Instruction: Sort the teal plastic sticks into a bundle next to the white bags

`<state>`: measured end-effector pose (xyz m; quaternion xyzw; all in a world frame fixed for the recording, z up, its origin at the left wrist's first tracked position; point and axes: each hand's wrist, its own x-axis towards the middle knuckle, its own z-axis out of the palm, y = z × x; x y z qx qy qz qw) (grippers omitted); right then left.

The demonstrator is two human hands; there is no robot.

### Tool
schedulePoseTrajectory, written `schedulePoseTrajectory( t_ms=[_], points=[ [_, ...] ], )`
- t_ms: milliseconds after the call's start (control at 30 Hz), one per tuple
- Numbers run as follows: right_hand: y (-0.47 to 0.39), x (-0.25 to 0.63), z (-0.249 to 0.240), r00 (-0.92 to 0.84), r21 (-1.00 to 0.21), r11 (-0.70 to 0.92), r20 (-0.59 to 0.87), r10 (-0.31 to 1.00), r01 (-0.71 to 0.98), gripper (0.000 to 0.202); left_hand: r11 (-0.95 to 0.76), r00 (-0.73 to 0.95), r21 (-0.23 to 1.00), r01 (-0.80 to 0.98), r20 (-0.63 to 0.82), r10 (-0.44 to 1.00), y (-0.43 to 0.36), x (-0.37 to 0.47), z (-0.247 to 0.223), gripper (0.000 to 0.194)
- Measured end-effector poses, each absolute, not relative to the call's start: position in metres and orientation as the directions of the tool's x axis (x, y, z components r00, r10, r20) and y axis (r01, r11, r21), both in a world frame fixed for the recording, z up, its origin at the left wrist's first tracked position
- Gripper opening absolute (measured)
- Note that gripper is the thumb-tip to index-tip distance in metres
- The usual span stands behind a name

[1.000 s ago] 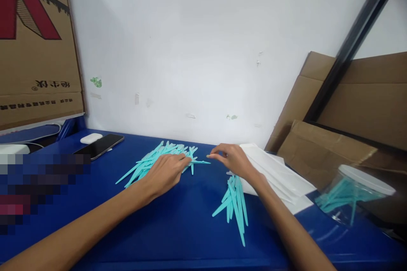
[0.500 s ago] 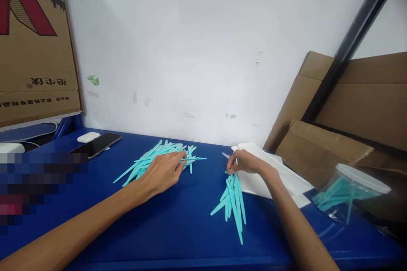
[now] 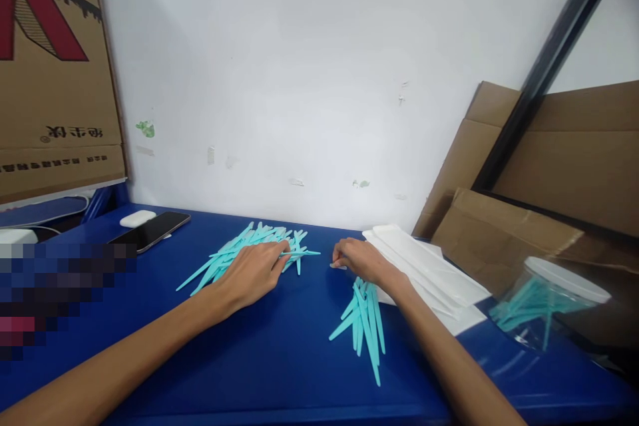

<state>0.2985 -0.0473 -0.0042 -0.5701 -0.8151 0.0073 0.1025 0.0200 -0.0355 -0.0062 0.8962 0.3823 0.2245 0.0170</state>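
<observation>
My left hand [image 3: 257, 269] pinches a slim teal interdental brush [image 3: 307, 253] that points right, its tip toward my right hand. Beneath and behind that hand, a heap of similar teal brushes [image 3: 234, 251] with pale ends fans over the blue table. My right hand [image 3: 359, 258] is closed, palm side turned left. A small clear cap [image 3: 338, 267] shows faintly at its fingertips; most of it is hidden. Just below the right wrist lies a second, smaller bunch of teal brushes [image 3: 367, 319], handles fanned toward me. A narrow gap separates the held brush from the right fingers.
White paper bags [image 3: 429, 273] lie flat beyond my right forearm. A clear tub [image 3: 546, 306] with a white lid, containing teal brushes, leans at the right. A phone [image 3: 152, 231] and a white case [image 3: 138, 218] rest at the left back. Cardboard [image 3: 504, 233] stands behind the tub.
My right hand has moved left from above the smaller bunch, closer to the held brush. My left hand stays nearly in place, still pinching the brush.
</observation>
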Motion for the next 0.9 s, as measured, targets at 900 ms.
schedulePoseTrajectory(
  t_ms=[900],
  points=[
    [-0.051, 0.289, 0.002, -0.361, -0.207, 0.513, 0.499, 0.788, 0.833, 0.01, -0.657, 0.571, 0.198, 0.727, 0.357, 0.739, -0.033, 0.018, -0.003, 0.028]
  ],
)
